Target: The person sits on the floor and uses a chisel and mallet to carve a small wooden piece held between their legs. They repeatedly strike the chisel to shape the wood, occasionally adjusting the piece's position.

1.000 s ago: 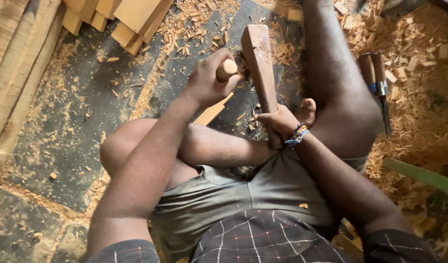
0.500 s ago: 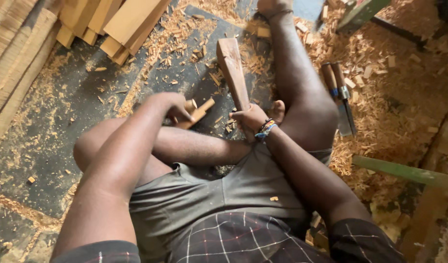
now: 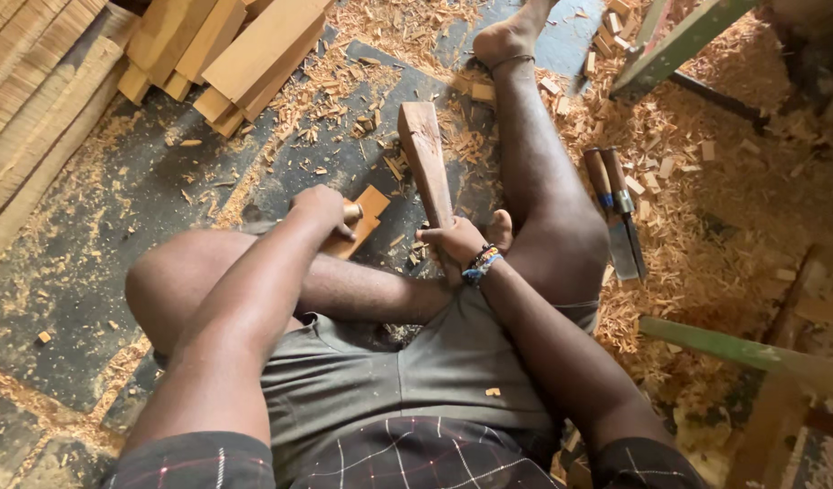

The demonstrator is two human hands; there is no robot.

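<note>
1. Head view is showing me sitting on the dark, shaving-strewn floor (image 3: 118,235), with my left knee bent up and my right leg stretching out toward the far edge of the floor.
2. My right hand (image 3: 454,243) is wrapping its fingers closed around the near end of a long, reddish-brown carved block of wood (image 3: 424,158), which is pointing away from me and lying tilted between my legs, close beside my right thigh.
3. My left hand (image 3: 319,206) is curling shut over a short round wooden handle (image 3: 351,213), only the pale end of which is peeking out past my knuckles; I cannot tell what the tool's working end looks like.
4. A small flat orange-brown offcut of wood (image 3: 367,217) is lying just under and beside that left hand, close to the left of the carved block.
5. Two wooden-handled chisels with flat steel blades (image 3: 616,213) are lying side by side on the shavings to the right of my right leg.
6. A stack of pale sawn planks (image 3: 226,50) is resting near the far left corner of the floor.
</note>
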